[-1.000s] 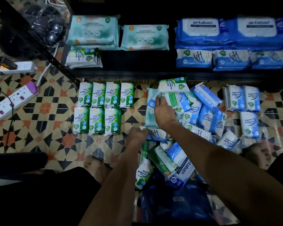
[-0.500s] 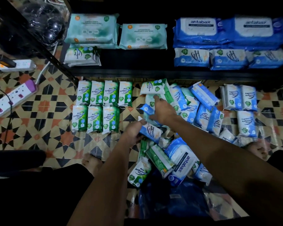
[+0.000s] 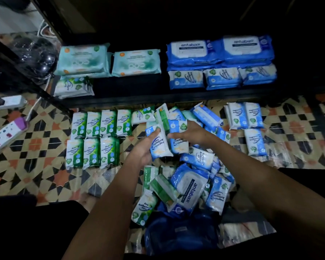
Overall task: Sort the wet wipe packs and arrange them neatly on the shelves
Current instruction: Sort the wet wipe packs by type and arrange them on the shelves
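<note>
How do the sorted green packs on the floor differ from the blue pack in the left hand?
The green packs read Pine and lie in two neat rows on the floor; the blue pack reads Fragrance and is held tilted in the left hand above the pile. Both look the same small size.

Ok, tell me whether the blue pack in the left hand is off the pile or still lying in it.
Off the pile: the left hand grips the blue pack, raised above the heap.

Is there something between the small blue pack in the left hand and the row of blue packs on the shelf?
Nothing visible blocks it. Above the small blue-and-white wipe pack in the left hand, the path to the black shelf is open air over the floor pile.
</note>
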